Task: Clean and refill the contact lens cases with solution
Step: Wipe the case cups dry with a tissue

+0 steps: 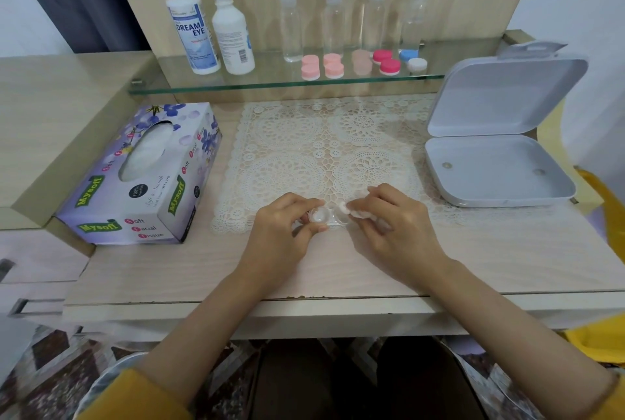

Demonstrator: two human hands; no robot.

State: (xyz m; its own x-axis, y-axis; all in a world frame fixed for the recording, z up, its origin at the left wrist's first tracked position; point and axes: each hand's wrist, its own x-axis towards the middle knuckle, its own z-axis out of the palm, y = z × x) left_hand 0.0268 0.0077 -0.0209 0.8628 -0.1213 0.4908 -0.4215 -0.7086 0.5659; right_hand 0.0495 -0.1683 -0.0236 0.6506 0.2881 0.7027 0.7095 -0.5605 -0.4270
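**Item 1 – case** [327, 216]: clear, twin-well, uncapped. It is held just above the front edge of the lace mat [304, 135], mid-desk [473, 250], between both hands. The wells are turned up, prob. so the insides can be seen while wiped.

**Item 2 – left hand** [280, 226]: the case's left well is pinched betw. thumb and curled fingers [301, 203]. This is judged a steadying grip that leaves the right well free.

**Item 3 – right hand** [395, 220]: a small tissue wad [351, 210] is pinched at the fingertips, with the other fingers curled. The wad is pressed at the right well's rim. Step judged: wiping/drying, so cleaning is not finished and refill is not begun.

**Item 4 – tissue box** [142, 176]: set left of the mat, opening up, within reach for fresh sheets.

**Item 5 – shelf** [236, 87]: glass, at the back.
- 2 solution bottles [192, 27] are stood at left.
- 4 clear bottles [291, 27] are lined up beside them.
- Capped cases [310, 68] (pink, red, blue/white) are paired in front of the clear bottles.

All are kept off the work area. Whether the capped cases are done or waiting cannot be told.

**Item 6 – white box** [500, 169]: set right of the mat, lid propped open. Its purpose is not shown.
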